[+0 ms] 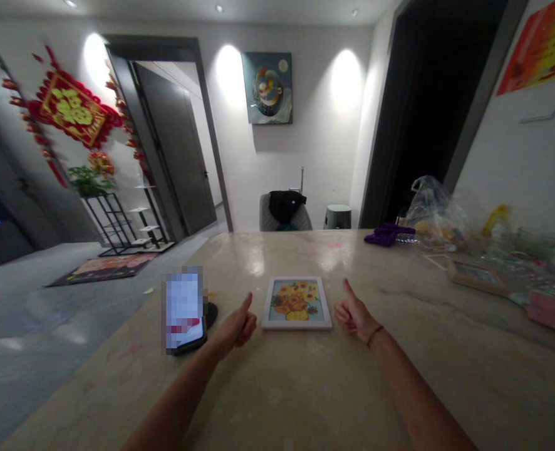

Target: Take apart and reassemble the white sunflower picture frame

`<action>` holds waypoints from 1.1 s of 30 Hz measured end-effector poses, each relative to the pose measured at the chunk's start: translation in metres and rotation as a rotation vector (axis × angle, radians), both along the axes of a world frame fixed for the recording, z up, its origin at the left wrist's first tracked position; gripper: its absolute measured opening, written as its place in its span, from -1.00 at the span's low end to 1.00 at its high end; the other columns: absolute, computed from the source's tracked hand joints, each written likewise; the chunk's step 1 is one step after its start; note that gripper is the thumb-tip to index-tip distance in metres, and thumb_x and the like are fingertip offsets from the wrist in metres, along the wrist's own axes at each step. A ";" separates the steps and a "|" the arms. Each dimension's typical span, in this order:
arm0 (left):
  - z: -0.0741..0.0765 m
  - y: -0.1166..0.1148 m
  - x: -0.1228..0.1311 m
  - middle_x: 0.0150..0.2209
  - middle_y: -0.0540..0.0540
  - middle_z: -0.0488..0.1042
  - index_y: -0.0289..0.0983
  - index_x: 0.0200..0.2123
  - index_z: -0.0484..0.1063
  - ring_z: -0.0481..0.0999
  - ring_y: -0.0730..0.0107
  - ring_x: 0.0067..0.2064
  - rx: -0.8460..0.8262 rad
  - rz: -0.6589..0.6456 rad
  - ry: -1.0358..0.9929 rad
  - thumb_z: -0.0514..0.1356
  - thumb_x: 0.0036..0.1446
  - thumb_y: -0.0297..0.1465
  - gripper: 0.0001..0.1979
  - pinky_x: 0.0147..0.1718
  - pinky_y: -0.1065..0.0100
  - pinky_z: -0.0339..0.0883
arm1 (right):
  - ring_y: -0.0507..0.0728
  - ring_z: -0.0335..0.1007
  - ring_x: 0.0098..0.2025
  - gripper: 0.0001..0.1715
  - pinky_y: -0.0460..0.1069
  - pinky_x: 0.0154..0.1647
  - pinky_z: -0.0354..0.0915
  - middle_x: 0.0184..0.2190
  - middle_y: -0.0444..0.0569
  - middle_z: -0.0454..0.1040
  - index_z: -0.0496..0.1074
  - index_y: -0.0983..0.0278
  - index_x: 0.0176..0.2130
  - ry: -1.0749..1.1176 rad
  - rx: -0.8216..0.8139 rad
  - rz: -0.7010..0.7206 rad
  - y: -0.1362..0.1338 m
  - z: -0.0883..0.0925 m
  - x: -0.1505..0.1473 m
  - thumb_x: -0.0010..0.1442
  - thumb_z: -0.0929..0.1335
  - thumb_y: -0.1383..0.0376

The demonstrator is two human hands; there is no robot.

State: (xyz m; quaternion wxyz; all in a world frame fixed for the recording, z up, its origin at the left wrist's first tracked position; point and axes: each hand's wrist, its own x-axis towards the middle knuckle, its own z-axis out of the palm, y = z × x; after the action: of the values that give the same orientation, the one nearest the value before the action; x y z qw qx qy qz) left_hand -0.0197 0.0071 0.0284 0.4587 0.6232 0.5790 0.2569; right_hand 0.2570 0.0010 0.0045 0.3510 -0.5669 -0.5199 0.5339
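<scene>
A white picture frame point(297, 324) with a sunflower painting lies flat on the marble-like table point(277, 388), between my two hands. To its left, my left hand point(237, 327) is closed in a fist with the thumb pointing up and nothing visible in it. My right hand point(352, 313) makes the same thumb-up fist on the frame's right side, a thin band around the wrist. Both hands are apart from the frame. Left of my left hand a phone point(183, 310) with a blurred-out screen leans on a dark round stand point(210, 314).
Along the table's right side are a purple cloth point(388, 234), a clear plastic bag point(435, 213), a wooden frame point(477, 277), glass bowls point(538, 243) and a pink packet point(552, 311). Beyond the far edge stand a chair point(264, 213) with dark clothing and a stool point(338, 217).
</scene>
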 end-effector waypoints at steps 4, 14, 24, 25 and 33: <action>0.004 0.001 -0.009 -0.84 0.14 -0.18 -0.24 -0.87 -0.07 -0.22 0.65 -0.77 -0.359 -0.185 -0.499 -0.27 -0.09 0.21 -0.32 -0.78 0.52 -0.37 | -0.13 -0.38 -0.85 -0.20 -0.16 -0.84 -0.33 -0.91 -0.28 -0.16 -0.07 0.22 -0.84 0.549 -0.178 0.165 -0.004 0.008 0.009 -0.07 -0.15 -0.31; -0.007 0.005 -0.008 -0.81 0.16 -0.19 -0.24 -0.85 -0.07 -0.27 0.69 -0.77 -0.635 -0.262 -0.649 -0.31 -0.19 0.27 -0.30 -0.82 0.57 -0.40 | -0.13 -0.41 -0.85 -0.19 -0.19 -0.86 -0.36 -0.92 -0.27 -0.13 -0.06 0.23 -0.83 0.481 -0.385 0.344 -0.003 -0.003 -0.008 -0.07 -0.16 -0.32; -0.021 0.002 0.010 -0.27 -0.14 0.52 -0.22 -0.27 0.48 0.46 0.28 -0.25 0.329 0.162 0.428 -0.06 0.05 -0.07 -0.55 -0.37 0.39 0.18 | 0.09 0.33 -0.48 -0.54 -0.03 -0.45 0.16 -0.57 0.02 0.43 0.30 0.23 -0.63 -0.563 0.213 -0.393 0.002 -0.019 -0.021 0.04 0.19 -0.02; -0.023 0.000 0.012 -0.24 -0.14 0.51 -0.21 -0.21 0.46 0.46 0.26 -0.23 0.311 0.134 0.491 -0.05 0.05 -0.09 -0.56 -0.37 0.38 0.18 | 0.12 0.36 -0.43 -0.62 -0.02 -0.41 0.18 -0.52 0.03 0.46 0.33 0.23 -0.59 -0.563 0.227 -0.373 0.003 -0.021 -0.024 0.02 0.22 0.02; -0.028 0.004 0.009 -0.22 -0.11 0.49 -0.21 -0.07 0.38 0.45 0.28 -0.23 0.299 0.088 0.538 0.02 0.02 -0.12 -0.54 -0.34 0.40 0.21 | 0.14 0.43 -0.31 -0.67 -0.01 -0.36 0.33 -0.32 -0.01 0.51 0.37 0.25 -0.24 0.195 0.230 -0.430 -0.002 -0.010 -0.042 -0.11 0.31 0.27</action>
State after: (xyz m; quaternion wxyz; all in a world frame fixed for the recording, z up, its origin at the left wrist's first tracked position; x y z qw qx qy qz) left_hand -0.0108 0.0108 0.0004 0.1803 0.7037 0.6619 0.1847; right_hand 0.2152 -0.0010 -0.0051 0.5672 -0.5663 -0.4086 0.4366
